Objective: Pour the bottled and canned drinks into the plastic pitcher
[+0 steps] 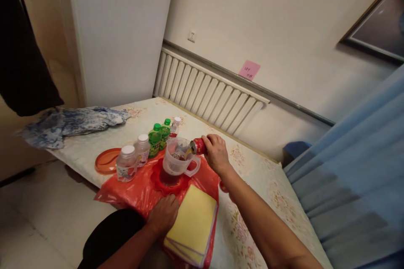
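Note:
My right hand [216, 151] is wrapped round a red drink can [198, 146], tipped on its side over a clear plastic jug [173, 166]. Amber liquid runs from the can's mouth into the jug, where dark, bubbly liquid shows. The jug stands in a red scalloped dish [157, 179] on a red plastic sheet [135, 193]. My left hand [164, 214] rests with curled fingers at the sheet's near side, beside a yellow pad or cloth [193, 218]. Whether its fingers hold anything is hidden.
Left of the jug stand bottles with green caps [154, 139] and white-capped clear bottles [126, 166]. An orange lid [106, 162] lies beside them. A blue-white cloth [78, 122] covers the table's far left. Behind are a radiator [205, 88] and, at right, a blue curtain [347, 176].

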The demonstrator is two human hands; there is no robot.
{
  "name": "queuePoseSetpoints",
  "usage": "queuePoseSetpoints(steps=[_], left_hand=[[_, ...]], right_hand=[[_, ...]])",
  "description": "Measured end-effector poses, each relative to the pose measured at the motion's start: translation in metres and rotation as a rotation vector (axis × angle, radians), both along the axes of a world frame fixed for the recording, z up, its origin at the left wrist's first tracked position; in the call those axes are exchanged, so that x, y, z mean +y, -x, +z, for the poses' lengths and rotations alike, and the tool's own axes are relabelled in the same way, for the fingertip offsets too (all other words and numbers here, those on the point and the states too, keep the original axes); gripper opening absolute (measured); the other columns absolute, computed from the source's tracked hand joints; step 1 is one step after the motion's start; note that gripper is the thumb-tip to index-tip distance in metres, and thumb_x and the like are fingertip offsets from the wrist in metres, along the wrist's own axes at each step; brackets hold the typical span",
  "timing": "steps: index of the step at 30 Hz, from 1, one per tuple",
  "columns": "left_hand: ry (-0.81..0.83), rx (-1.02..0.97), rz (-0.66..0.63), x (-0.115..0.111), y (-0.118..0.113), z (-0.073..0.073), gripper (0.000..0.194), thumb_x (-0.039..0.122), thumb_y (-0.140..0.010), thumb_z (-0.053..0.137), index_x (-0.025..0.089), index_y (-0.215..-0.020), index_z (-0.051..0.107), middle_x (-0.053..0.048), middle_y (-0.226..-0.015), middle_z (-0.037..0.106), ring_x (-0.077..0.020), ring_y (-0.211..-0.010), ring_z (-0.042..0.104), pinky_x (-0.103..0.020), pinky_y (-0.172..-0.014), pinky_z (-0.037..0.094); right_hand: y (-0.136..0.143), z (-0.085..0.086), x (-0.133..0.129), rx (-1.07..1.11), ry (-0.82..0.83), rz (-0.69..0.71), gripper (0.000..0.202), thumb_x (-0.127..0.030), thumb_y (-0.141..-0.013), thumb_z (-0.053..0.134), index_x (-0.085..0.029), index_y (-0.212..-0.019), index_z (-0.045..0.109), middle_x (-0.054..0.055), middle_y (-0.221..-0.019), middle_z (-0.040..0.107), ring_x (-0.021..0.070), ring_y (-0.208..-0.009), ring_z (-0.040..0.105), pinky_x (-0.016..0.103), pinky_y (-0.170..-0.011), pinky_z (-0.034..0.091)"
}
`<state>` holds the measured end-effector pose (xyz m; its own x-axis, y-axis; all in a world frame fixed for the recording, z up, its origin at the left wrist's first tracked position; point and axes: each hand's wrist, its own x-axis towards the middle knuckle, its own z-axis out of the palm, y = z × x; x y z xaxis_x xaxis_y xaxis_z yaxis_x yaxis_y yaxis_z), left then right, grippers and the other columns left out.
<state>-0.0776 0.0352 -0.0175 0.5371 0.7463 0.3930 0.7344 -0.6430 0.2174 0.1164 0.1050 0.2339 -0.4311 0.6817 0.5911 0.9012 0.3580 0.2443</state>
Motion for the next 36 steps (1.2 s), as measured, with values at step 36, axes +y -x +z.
queuePoseSetpoints(steps=[36], left_hand=[[0.02, 0.009, 0.008, 0.002, -0.001, -0.007, 0.024, 0.016, -0.093, 0.043, 0.019, -0.086, 0.065, -0.007, -0.087, 0.063, -0.0224, -0.084, 0.056, -0.038, -0.078, 0.039]], right_hand=[[0.012, 0.023, 0.01, -0.294, -0.021, 0.094, 0.034, -0.02, -0.099, 0.044, -0.022, -0.131, 0.056, 0.013, -0.123, 0.058, 0.0296, -0.123, 0.041, 0.05, -0.107, 0.029]])
